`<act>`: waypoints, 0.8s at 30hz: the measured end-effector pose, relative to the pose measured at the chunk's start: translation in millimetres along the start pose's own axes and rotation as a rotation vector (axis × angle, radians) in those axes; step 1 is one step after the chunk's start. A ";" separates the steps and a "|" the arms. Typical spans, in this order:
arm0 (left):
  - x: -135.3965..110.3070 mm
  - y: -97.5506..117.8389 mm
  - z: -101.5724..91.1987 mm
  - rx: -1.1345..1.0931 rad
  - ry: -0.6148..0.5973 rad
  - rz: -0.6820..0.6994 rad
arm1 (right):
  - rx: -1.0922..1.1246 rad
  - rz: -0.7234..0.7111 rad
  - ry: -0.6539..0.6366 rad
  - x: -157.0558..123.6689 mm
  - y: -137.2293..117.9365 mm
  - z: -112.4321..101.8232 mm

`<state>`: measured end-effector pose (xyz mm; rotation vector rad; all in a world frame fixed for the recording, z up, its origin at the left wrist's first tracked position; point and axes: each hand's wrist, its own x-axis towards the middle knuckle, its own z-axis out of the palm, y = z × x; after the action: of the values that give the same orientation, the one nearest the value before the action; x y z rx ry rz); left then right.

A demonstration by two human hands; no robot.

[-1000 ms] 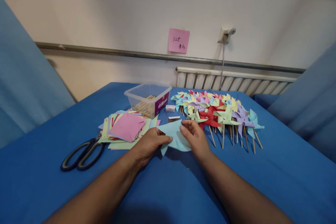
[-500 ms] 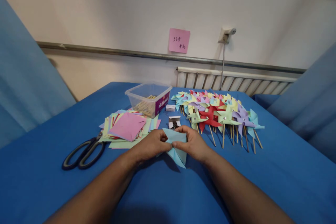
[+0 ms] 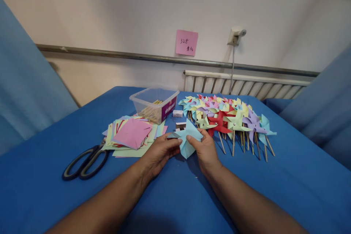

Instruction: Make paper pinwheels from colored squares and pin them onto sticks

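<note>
A light blue paper pinwheel [image 3: 187, 149] is held between my two hands, its points folded in toward the middle; no stick shows on it. My left hand [image 3: 163, 150] grips its left side, thumb near the centre. On the right, my right hand [image 3: 205, 150] pinches it with the thumb pressed on the front and the fingers behind. Just beyond the pinwheel stands a small open box [image 3: 180, 125], partly hidden by the paper. Left of my hands lies a stack of coloured paper squares [image 3: 133, 133], several with cuts at the corners.
Black-handled scissors [image 3: 86, 161] lie left of the paper stack. A clear plastic tub [image 3: 155, 106] holds wooden sticks. Beside it sits a small white box [image 3: 177, 113]. Finished pinwheels on sticks [image 3: 227, 119] fill the back right of the blue tablecloth [image 3: 263, 193].
The blue paper has turned and risen slightly, and its points now stand folded as a pinwheel facing me. Both hands have shifted their grip toward its sides.
</note>
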<state>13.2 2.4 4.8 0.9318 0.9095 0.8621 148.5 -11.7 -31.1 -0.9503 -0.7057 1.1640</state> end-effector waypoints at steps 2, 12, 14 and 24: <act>-1.5 -0.3 3.0 -0.035 -0.028 -0.016 | 0.019 -0.006 -0.002 -1.6 -0.5 0.7; 2.5 -6.0 0.8 -0.015 0.008 0.010 | 0.003 0.052 -0.068 -5.2 -1.4 3.7; 2.1 -5.3 0.1 -0.013 0.014 0.013 | -0.064 0.018 -0.080 -4.1 -0.5 2.6; 4.7 14.3 -12.2 -0.263 0.106 -0.100 | -0.575 -0.510 -0.173 -9.4 -19.6 -3.4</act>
<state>0.9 15.0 12.9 0.6132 0.9007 0.9264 157.4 -23.7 -14.9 -1.0579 -1.3787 0.5959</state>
